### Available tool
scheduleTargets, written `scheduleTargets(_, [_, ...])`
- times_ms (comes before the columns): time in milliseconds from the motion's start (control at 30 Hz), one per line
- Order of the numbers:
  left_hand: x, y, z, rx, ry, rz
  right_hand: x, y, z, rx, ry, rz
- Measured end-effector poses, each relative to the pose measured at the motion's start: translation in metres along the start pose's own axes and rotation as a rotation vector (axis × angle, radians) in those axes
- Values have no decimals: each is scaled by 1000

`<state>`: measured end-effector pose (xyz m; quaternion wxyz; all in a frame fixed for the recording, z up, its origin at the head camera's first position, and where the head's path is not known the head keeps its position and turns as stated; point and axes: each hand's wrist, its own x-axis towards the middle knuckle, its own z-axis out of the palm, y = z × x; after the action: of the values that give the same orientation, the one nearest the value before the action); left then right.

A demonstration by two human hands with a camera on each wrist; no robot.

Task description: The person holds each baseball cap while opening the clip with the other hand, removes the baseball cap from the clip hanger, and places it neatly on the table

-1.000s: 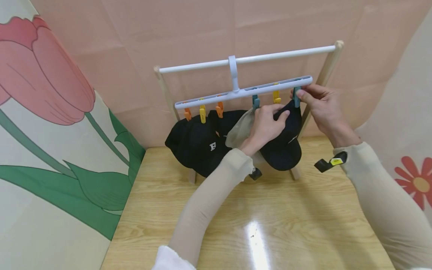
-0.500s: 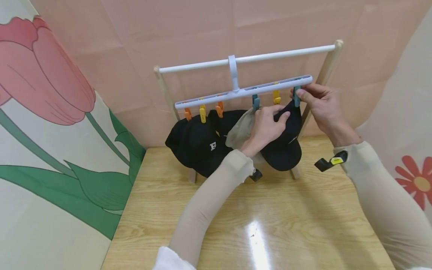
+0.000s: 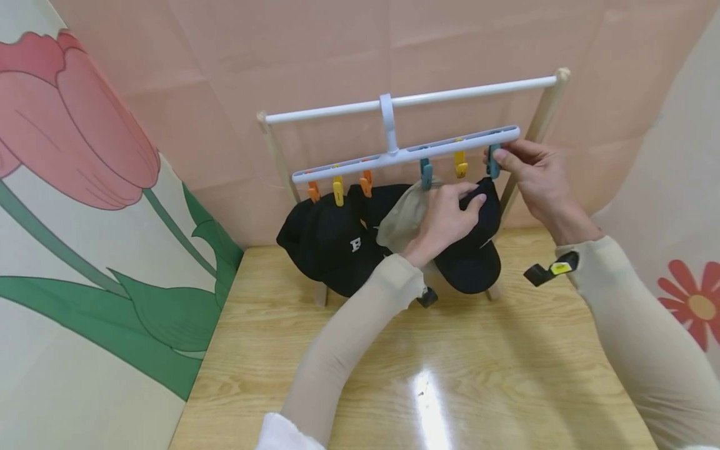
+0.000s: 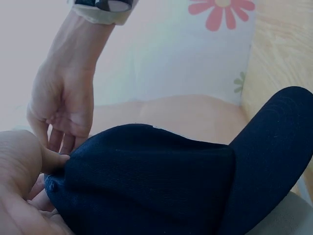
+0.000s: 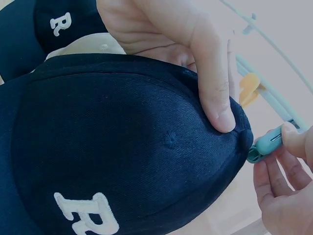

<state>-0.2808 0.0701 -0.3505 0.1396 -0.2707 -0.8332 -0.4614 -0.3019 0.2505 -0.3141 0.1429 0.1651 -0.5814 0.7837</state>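
Note:
My left hand (image 3: 444, 219) pinches the crown of a dark cap (image 3: 471, 269), whose brim points down. In the right wrist view, the left thumb presses on the cap near its tip, and a white letter shows on the front. My right hand (image 3: 540, 181) pinches a teal clip (image 3: 493, 164) at the right end of a pale blue clip hanger (image 3: 444, 150). The mouth of this clip (image 5: 255, 155) is right at the cap's tip; whether it touches the fabric I cannot tell. Left of this cap hangs a beige cap (image 3: 400, 222), partly behind my left hand.
The hanger hooks over the white bar of a small wooden rack (image 3: 548, 112). Black caps (image 3: 323, 244) hang at left under orange and yellow clips (image 3: 337, 190). A yellow clip (image 3: 460, 165) and another teal clip (image 3: 425, 174) are nearer. The wooden table (image 3: 360, 362) lies below.
The dark cap and my left hand have dropped slightly, so the cap's top sits lower against the right-end teal clip. The other teal clip shows lower too. My right hand stays in place.

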Motion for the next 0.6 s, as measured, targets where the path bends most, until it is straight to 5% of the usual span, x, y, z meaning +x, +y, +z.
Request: scheduleTargets(600, [-13,-2,-3,-74,-13,-34,-10,1,-3,34,-95,-29])
